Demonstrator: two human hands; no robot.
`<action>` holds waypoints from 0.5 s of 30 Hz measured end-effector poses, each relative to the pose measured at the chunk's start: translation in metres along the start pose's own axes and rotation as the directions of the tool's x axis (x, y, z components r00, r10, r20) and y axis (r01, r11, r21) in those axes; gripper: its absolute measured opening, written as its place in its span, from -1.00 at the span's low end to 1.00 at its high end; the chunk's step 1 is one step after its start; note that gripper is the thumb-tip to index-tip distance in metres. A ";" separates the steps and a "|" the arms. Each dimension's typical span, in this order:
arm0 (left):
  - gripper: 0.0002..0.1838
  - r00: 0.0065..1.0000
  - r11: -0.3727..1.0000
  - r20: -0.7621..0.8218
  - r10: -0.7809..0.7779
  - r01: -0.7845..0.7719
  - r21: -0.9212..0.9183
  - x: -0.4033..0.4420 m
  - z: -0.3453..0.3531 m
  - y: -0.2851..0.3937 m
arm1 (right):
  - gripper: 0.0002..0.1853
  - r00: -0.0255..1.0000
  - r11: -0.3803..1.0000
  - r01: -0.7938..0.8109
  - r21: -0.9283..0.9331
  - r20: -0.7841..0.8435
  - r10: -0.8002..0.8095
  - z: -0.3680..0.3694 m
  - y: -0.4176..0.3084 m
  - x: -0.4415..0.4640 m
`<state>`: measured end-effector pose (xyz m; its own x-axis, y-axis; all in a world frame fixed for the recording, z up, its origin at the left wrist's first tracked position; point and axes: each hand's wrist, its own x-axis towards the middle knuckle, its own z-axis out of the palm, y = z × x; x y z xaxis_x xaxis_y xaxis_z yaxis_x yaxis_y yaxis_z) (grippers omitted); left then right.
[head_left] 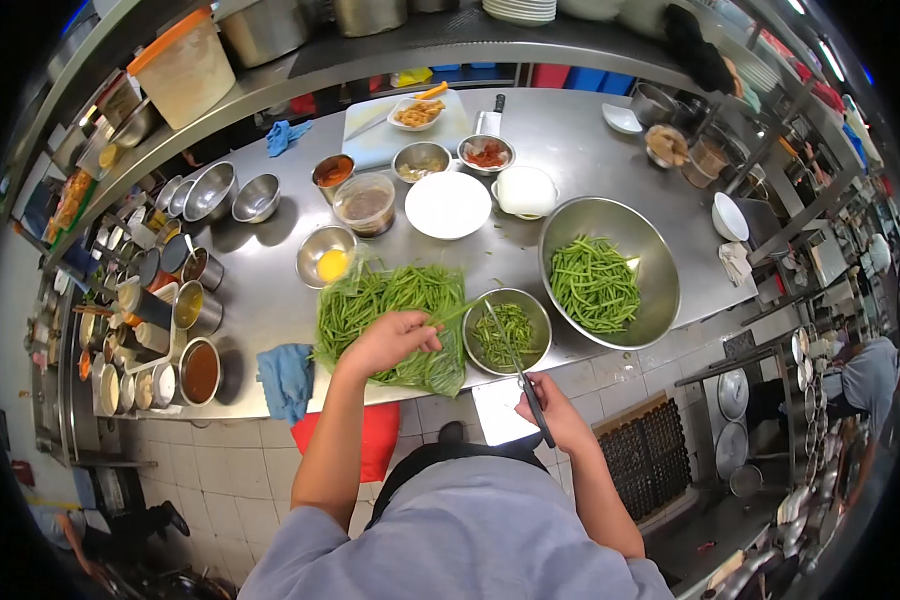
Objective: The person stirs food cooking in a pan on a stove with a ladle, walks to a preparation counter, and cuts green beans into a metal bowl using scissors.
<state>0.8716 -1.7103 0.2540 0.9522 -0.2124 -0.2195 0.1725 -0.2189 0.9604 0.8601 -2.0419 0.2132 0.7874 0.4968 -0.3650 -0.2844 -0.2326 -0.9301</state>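
My left hand is closed around a few green beans, whose ends point toward the small metal bowl. Beneath that hand spreads a plastic bag full of green beans. My right hand grips a knife by its dark handle. The blade runs up over the small metal bowl, and its tip is close to the held beans. Short bean pieces lie in this bowl. To its right, a large metal bowl contains longer green beans.
Behind the bag stand a white plate, a bowl with yellow egg and a brown-filled tub. A cleaver rests near the cutting board. Sauce pots line the left. A blue cloth hangs at the front edge.
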 end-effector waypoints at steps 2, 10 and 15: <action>-0.73 1.000 1.000 0.020 -0.012 0.012 0.010 0.004 0.007 -0.005 | -0.28 0.999 1.000 -0.015 -0.009 -0.031 0.015 -0.002 -0.003 0.001; -0.72 0.989 0.993 0.140 -0.052 0.036 0.114 0.017 0.018 -0.008 | -0.37 0.996 0.995 -0.052 -0.080 -0.079 0.046 -0.008 0.008 -0.003; -0.73 0.987 0.995 0.132 -0.088 0.082 0.050 0.033 0.042 -0.003 | -0.40 0.993 0.985 -0.092 -0.145 -0.081 0.081 0.001 0.014 -0.009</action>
<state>0.8917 -1.7569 0.2370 0.8915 -0.3163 -0.3243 0.2377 -0.2829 0.9292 0.8487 -2.0483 0.2037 0.8036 0.4069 -0.4342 -0.2734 -0.3957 -0.8768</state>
